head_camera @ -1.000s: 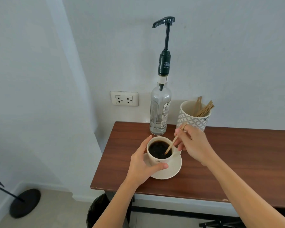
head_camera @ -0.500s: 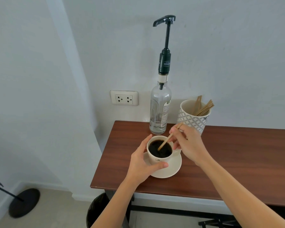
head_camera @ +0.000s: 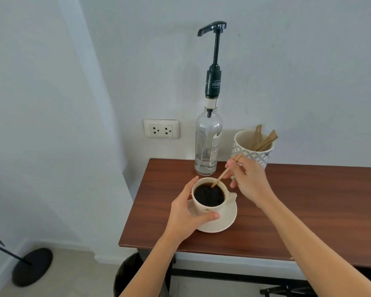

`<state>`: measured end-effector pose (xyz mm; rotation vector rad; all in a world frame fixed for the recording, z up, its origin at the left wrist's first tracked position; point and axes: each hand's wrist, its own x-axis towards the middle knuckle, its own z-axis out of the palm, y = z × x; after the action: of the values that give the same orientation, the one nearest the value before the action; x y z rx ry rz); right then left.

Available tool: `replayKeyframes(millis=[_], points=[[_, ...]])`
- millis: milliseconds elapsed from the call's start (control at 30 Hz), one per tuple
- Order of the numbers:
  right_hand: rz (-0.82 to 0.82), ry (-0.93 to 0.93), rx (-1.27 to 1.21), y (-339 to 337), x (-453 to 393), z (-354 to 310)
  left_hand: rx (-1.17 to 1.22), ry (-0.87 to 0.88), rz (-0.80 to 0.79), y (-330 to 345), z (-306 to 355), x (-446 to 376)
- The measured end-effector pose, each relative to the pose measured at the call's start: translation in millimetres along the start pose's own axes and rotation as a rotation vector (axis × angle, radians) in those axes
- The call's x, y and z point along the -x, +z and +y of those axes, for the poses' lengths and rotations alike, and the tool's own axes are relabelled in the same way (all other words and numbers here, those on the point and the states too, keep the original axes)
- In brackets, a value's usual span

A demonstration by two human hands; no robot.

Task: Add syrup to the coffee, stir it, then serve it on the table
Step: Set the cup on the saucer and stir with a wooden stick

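A cream cup [head_camera: 204, 207] full of black coffee [head_camera: 209, 196] stands on a cream saucer [head_camera: 223, 221] near the left end of the brown table [head_camera: 287, 211]. My left hand [head_camera: 186, 213] wraps around the cup's left side, thumb on its front. My right hand [head_camera: 248, 179] pinches a wooden stir stick [head_camera: 224, 174] whose lower tip dips into the coffee at the far rim. Behind the cup stands a clear glass syrup bottle [head_camera: 207, 144] with a tall dark pump [head_camera: 214, 61], nearly empty.
A patterned white cup [head_camera: 262, 156] holding several wooden stir sticks stands at the back, right of the bottle. A wall socket [head_camera: 161, 129] sits left of the bottle. A black bin [head_camera: 129, 275] is under the table's left end. A black stand base [head_camera: 31, 267] rests on the floor.
The stick's tip has travelled around inside the cup, from the right side to the middle and now to the far rim. My right hand rose slightly. The left hand stayed on the cup.
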<state>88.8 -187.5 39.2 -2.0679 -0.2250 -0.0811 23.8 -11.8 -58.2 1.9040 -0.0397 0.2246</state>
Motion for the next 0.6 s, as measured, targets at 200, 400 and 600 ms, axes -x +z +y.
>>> replayKeyframes(millis=[200, 400, 600], points=[[-0.143, 0.079, -0.097, -2.9, 11.6, -1.8, 0.015, 0.008, -0.004, -0.5, -0.8, -0.9], [0.012, 0.021, 0.029, -9.5, 3.8, 0.4, 0.003, 0.014, -0.002, -0.2, -1.2, -0.1], [-0.104, 0.090, -0.137, 2.3, 13.9, -1.1, -0.003, 0.027, 0.004, 0.2, -1.0, -1.1]])
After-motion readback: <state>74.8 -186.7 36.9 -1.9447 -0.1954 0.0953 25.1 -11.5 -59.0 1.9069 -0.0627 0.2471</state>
